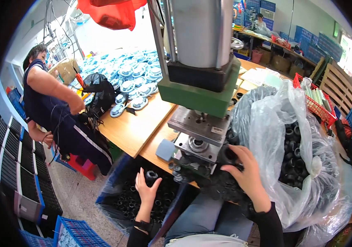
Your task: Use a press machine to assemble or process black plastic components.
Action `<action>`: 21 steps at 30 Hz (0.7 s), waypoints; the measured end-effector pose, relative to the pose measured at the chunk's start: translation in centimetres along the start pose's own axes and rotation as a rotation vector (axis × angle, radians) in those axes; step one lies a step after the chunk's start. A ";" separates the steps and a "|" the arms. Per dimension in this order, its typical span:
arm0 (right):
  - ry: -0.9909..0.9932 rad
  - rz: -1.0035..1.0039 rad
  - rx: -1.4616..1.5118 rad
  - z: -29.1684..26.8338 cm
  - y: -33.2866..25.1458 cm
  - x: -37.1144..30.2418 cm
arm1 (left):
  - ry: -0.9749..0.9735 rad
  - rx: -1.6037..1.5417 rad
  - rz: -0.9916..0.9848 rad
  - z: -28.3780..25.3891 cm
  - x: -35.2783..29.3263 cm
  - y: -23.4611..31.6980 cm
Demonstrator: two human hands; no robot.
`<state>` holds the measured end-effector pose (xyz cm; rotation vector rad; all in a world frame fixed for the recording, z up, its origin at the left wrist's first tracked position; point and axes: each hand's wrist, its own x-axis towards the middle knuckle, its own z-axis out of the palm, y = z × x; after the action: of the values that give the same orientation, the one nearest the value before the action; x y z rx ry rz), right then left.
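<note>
My left hand [145, 190] is closed around a black ring-shaped part [151, 175], above a blue bin [112, 181] of similar black rings. My right hand [248, 175] grips another black round part [227, 155] between thumb and fingers, beside the lower die of a press. A round metal seat [197, 144] sits in the middle of that die, under a thick steel plate [200, 123]. The press's green block [198, 96] is above them. Dark round parts lie heaped under my right hand, partly hidden by it.
On the right, a clear plastic bag [266, 123] holds many black parts. Light-blue pieces [130, 70] cover the table behind the press. At the left stands a co-worker [56, 107] near a black bag [97, 92]. Blue crates [77, 232] are at the lower left.
</note>
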<state>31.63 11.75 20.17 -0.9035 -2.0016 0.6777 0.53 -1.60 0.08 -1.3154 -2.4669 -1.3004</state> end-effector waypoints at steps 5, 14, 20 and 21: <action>0.035 -0.023 -0.041 7.8 2.0 2.6 | -0.023 -0.045 0.112 -0.3 1.6 0.3; 0.154 0.042 -0.135 10.0 1.5 3.9 | -0.111 -0.095 0.482 5.1 9.4 4.0; 0.277 0.266 -0.049 12.0 1.6 4.5 | -0.216 -0.013 0.470 8.0 9.6 3.0; 0.324 0.238 -0.156 12.0 1.8 4.5 | -0.221 -0.014 0.475 8.3 9.5 3.1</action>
<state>20.30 14.72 14.69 -1.2731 -1.6895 0.4703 -0.74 11.29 0.60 -1.9827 -2.0653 -1.1025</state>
